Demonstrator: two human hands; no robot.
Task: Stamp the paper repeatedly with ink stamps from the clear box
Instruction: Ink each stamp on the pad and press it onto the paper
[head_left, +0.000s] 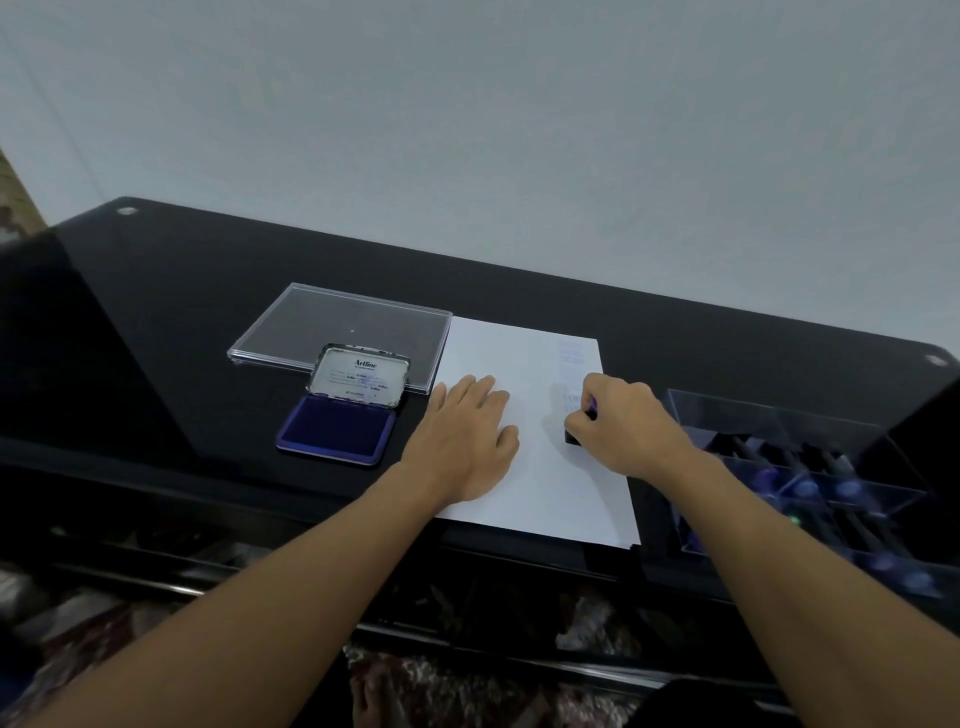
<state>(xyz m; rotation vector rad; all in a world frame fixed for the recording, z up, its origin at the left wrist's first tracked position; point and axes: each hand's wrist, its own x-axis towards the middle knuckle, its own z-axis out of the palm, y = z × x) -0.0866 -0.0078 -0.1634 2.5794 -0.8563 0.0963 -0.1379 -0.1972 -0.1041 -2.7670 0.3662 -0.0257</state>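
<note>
Stamp (571, 439) mostly hidden under right hand (623, 426); clear box (727, 415) blurred; imprints (571, 359) unreadable.

We see white paper (540, 467), pale violet prints (571, 358) just beyond our grip on the black stamp (571, 438), a deep blue ink pad (335, 428) well left of it, and a glossy black table (182, 312).

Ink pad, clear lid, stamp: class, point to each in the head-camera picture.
Ink pad (335, 428): head view, on its blue inking surface.
Clear lid (343, 325): head view, on the middle of its flat panel.
Stamp (571, 438): head view, on its visible black base.
</note>
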